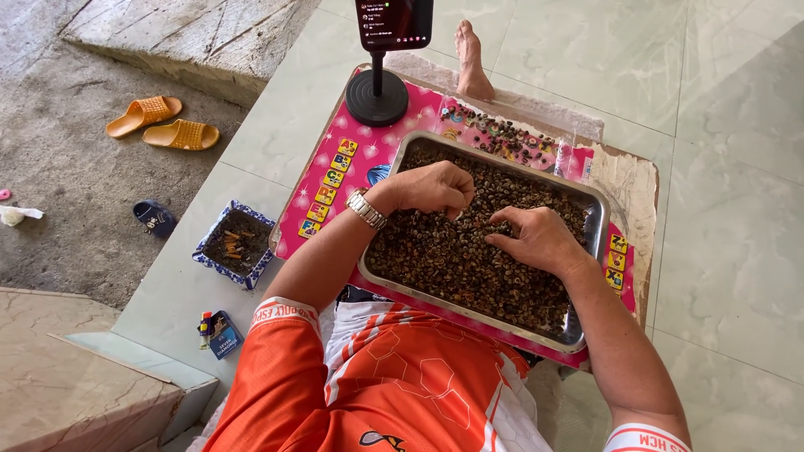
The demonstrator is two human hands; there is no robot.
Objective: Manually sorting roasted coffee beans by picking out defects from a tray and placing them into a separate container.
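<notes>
Sorting step, I judge: my left hand (pixel 435 188) pinches beans (pixel 469 259) in the metal tray (pixel 596 219); my right hand (pixel 540 238) rests spread. Next move requires separating rejects.

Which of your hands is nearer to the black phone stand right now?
Left. The left hand is curled over the beans at the far left of the metal tray, just below the black phone stand. The right hand rests mid-tray, farther right and nearer the body.

The board's far edge is blocked by a phone stand (pixel 377 94) and loose beans (pixel 501 136); its left strip is left free.
</notes>
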